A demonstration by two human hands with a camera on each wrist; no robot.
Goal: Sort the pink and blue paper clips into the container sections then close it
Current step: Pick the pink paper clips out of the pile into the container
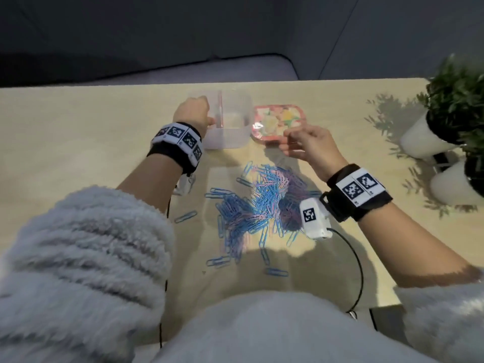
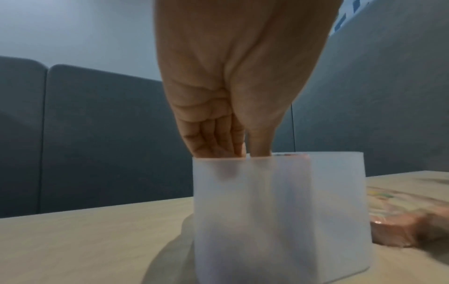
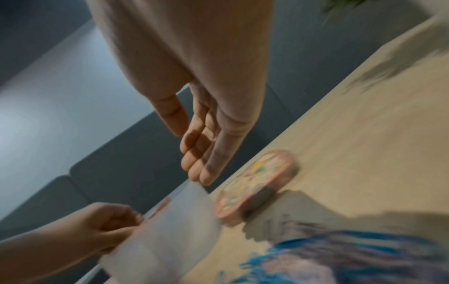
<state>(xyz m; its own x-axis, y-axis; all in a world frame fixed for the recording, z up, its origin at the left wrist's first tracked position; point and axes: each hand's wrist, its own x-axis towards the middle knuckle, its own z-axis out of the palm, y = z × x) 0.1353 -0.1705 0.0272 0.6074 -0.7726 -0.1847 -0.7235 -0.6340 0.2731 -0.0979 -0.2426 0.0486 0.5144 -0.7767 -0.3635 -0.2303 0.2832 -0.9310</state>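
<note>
Counter (image 1: 78,121) is carrying everything; two potted plants (image 1: 450,121) are sitting at its right edge, well apart from the work. The translucent container (image 1: 230,132), open and divided by a centre wall, is standing at the far middle; both sections are looking empty, though the frosted wall is hiding detail. Its patterned pink lid (image 1: 279,121) is lying flat just beside it on the right. The paper clips (image 1: 256,203), pink and blue tangled in one heap with a few strays around it, are lying nearer the person, so sorting is not yet started by my read. Left hand (image 1: 192,113) is gripping the container's left wall, fingers (image 2: 213,142) hooked inside the rim and thumb against the wall. Right hand (image 1: 309,145) is hovering above the lid's near edge, fingers (image 3: 201,165) loosely apart and holding nothing. Risks: the clips are interlocking, so a pinch from the heap is likely dragging mixed colours along into one section; the light container is likely tipping or sliding if the left hand is pulling on one wall; strays near the counter's front are prone to getting swept off by a sleeve (image 1: 86,247).
</note>
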